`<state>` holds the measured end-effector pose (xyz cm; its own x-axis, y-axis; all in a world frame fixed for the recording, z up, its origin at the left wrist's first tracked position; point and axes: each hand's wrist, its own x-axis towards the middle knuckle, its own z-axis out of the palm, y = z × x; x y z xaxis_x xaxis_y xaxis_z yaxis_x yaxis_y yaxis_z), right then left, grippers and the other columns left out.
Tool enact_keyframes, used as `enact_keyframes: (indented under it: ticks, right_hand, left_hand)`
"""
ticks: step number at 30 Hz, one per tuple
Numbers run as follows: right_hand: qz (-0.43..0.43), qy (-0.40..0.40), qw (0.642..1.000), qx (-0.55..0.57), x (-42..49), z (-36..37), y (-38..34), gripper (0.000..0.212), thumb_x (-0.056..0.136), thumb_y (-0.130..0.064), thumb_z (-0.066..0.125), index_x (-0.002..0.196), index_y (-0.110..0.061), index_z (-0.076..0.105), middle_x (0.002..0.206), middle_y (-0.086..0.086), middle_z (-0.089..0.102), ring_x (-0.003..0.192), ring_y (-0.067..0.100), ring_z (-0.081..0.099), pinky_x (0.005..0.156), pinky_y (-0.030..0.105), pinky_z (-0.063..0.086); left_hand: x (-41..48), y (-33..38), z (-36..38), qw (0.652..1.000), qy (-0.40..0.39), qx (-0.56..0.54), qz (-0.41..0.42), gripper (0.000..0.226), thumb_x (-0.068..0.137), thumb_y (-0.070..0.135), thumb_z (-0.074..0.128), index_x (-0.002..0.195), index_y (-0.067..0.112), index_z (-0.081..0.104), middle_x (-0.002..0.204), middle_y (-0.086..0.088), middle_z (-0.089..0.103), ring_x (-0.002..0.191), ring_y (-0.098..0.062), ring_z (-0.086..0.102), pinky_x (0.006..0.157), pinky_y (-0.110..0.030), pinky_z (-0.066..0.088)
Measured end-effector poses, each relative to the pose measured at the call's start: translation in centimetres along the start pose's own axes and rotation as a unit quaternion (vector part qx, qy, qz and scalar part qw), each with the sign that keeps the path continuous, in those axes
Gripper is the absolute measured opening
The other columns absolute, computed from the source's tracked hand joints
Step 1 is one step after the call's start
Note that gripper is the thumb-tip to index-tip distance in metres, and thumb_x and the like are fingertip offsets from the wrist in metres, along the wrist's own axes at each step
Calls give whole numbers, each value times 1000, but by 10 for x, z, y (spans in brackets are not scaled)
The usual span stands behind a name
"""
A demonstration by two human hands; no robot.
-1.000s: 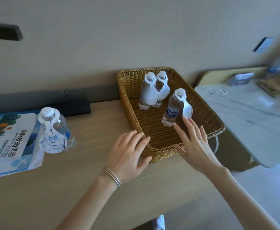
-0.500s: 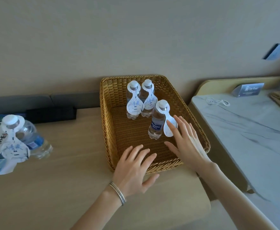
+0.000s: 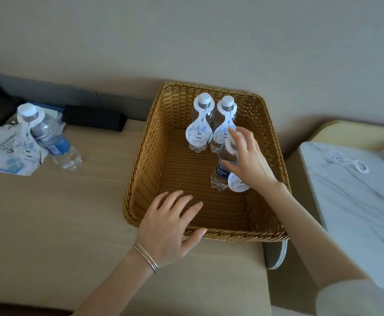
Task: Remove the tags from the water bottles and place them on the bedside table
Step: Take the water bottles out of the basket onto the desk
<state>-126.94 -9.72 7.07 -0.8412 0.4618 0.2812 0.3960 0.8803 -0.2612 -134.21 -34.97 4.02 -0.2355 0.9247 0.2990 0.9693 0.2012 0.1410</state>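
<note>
A wicker basket [image 3: 145, 169] on the wooden desk holds three small water bottles, each with a white tag hung on its neck. Two stand together at the back: one [image 3: 200, 124] on the left and one [image 3: 222, 124] beside it. The nearest bottle [image 3: 221, 174] stands in front, its tag [image 3: 237, 184] hanging low to the right. My right hand [image 3: 248, 165] reaches around this bottle's neck, fingers apart, touching or nearly touching it. My left hand [image 3: 170, 224] hovers open over the basket's near left rim. A fourth tagged bottle [image 3: 49, 137] stands on the desk at left.
A printed leaflet [image 3: 6, 153] lies under the left bottle and a black box [image 3: 93, 118] sits against the wall. The marble-topped bedside table [image 3: 357, 201] is to the right, with a white cord [image 3: 346, 160] on it.
The view has tilted down and closed in on the basket. My right hand has risen from beside the nearest bottle to its neck. My left hand has moved forward over the basket rim.
</note>
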Motion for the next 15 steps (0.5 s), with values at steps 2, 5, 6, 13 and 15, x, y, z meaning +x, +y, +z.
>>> enact_keyframes:
  ticks: [2, 5, 6, 13, 15]
  right_hand:
    - [-16, 4, 1000, 26, 4, 5, 4, 81, 76, -25, 75, 140, -15, 27, 137, 14, 32, 113, 28, 52, 74, 34, 57]
    - [-31, 19, 999, 30, 4, 6, 4, 77, 73, -23, 77, 136, -11, 35, 129, 15, 40, 109, 32, 52, 68, 41, 57]
    - [-36, 27, 999, 24, 1, 5, 2, 76, 72, -23, 78, 135, -10, 36, 128, 15, 42, 109, 34, 51, 68, 41, 56]
    - [-48, 62, 997, -19, -28, 3, -14, 78, 70, -35, 77, 131, -15, 34, 124, 13, 48, 103, 29, 55, 55, 33, 54]
    - [-47, 56, 997, -33, -36, 3, -20, 77, 68, -40, 78, 128, -18, 36, 123, 13, 49, 102, 28, 56, 56, 33, 56]
  left_hand:
    - [0, 0, 2, 1000, 14, 2, 1, 53, 92, 57, 34, 117, 23, 68, 114, 2, 68, 113, -20, 58, 93, -38, 46]
    - [0, 1, 2, 999, 34, 8, 5, 51, 91, 55, 36, 113, 23, 70, 109, 4, 69, 107, -18, 61, 87, -34, 47]
    - [0, 1, 2, 999, 42, 9, 6, 50, 91, 55, 37, 112, 23, 70, 108, 4, 69, 106, -17, 61, 86, -33, 47]
    - [1, 0, 5, 998, 63, 6, 7, 46, 89, 52, 45, 111, 21, 71, 108, 3, 69, 104, -17, 62, 83, -32, 49]
    - [0, 0, 6, 998, 68, 3, 10, 46, 89, 52, 46, 111, 20, 71, 108, 3, 69, 104, -18, 62, 84, -32, 48]
